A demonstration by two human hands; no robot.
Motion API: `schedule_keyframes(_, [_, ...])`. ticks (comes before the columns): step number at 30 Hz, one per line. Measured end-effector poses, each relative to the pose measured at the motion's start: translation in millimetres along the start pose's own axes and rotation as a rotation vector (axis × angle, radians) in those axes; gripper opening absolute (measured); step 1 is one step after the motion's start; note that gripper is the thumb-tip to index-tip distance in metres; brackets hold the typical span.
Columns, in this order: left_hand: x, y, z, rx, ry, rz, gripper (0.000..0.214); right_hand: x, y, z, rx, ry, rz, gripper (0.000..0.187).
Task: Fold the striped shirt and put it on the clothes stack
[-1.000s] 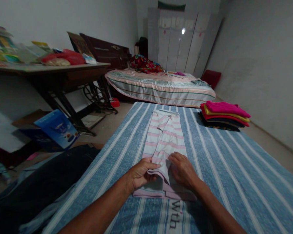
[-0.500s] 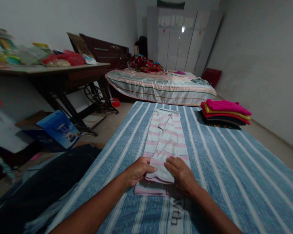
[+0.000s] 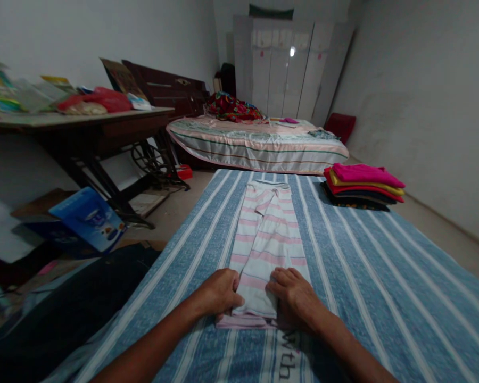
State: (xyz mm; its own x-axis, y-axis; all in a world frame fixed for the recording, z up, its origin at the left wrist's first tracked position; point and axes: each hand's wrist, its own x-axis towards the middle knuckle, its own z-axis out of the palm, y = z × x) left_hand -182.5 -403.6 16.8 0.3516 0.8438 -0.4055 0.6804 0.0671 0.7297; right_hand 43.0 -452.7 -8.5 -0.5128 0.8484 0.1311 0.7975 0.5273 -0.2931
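Note:
A pink-and-white striped garment lies lengthwise on a blue striped sheet, folded into a narrow strip. My left hand and my right hand both grip its near end, fingers curled round the cloth edge on either side. The near hem is doubled over between my hands.
A stack of folded clothes in pink, yellow and red sits at the far right of the sheet. A bed stands beyond. At left are a cluttered table, a blue box and a dark cloth.
Both hands have drawn the garment's near end back toward me, and the raised fold now lies flatter on the sheet.

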Motion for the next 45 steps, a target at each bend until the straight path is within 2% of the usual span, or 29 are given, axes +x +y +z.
schedule_keyframes(3, [7.5,8.3,-9.2,0.216,0.220,0.122,0.019,3.0,-0.8,-19.6,0.069,-0.036,-0.023,0.025])
schedule_keyframes(5, [16.2,20.3,-9.4,0.364,0.323,0.136,0.015,12.2,4.6,-28.8,0.091,0.028,0.003,0.031])
schedule_keyframes(7, [27.3,34.4,-2.2,0.471,0.362,0.194,0.014,27.1,15.3,-31.5,0.059,0.134,0.071,0.033])
schedule_keyframes(9, [39.9,45.6,10.5,0.552,0.365,0.288,0.019,43.3,29.7,-27.2,-0.009,0.198,0.161,0.032])
schedule_keyframes(11, [52.4,49.3,24.7,0.602,0.357,0.350,0.027,54.8,45.0,-17.1,-0.090,0.205,0.274,0.031])
schedule_keyframes(15, [69.2,36.4,42.5,0.614,0.328,0.337,0.042,55.4,68.2,7.4,-0.154,0.182,0.418,0.032])
schedule_keyframes(19, [70.7,25.0,42.5,0.619,0.255,0.316,0.055,45.9,75.9,18.3,-0.133,0.194,0.419,0.037])
schedule_keyframes(30, [64.7,34.5,32.1,0.686,0.111,0.256,0.075,42.0,83.5,22.7,-0.152,0.238,0.418,0.044])
schedule_keyframes(32, [65.8,34.6,32.4,0.712,0.118,0.247,0.079,41.9,83.7,23.5,-0.162,0.244,0.418,0.043])
schedule_keyframes(34, [67.8,35.9,34.1,0.732,0.173,0.254,0.079,42.6,82.4,23.6,-0.165,0.249,0.425,0.042])
schedule_keyframes(39, [79.2,42.2,41.3,0.773,0.342,0.356,0.058,44.2,76.9,24.7,-0.168,0.295,0.409,0.044])
schedule_keyframes(45, [95.1,31.4,49.8,0.767,0.263,0.352,0.060,43.8,71.5,26.8,-0.146,0.248,0.388,0.042])
